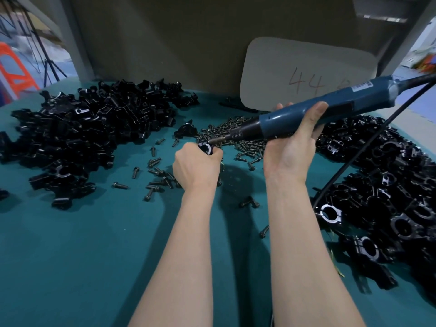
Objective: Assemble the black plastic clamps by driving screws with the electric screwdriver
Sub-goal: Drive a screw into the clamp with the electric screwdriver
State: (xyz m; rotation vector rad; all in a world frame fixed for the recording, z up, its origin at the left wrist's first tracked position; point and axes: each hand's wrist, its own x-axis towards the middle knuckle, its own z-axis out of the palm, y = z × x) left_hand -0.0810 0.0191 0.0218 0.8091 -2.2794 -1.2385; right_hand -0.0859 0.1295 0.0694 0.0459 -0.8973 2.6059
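My left hand (197,165) grips a black plastic clamp (205,147) just above the teal table (94,256), near its middle. My right hand (292,147) holds the blue electric screwdriver (330,107), which slants down to the left. Its metal bit (218,139) meets the top of the clamp. A heap of dark screws (236,135) lies right behind the clamp, under the tool. Most of the clamp is hidden by my fingers.
A big pile of black clamp parts (89,128) covers the left of the table. Assembled clamps (389,208) are heaped on the right, crossed by the tool's black cable (354,159). Loose screws (155,171) are scattered at centre. A grey card (306,74) leans on the back wall.
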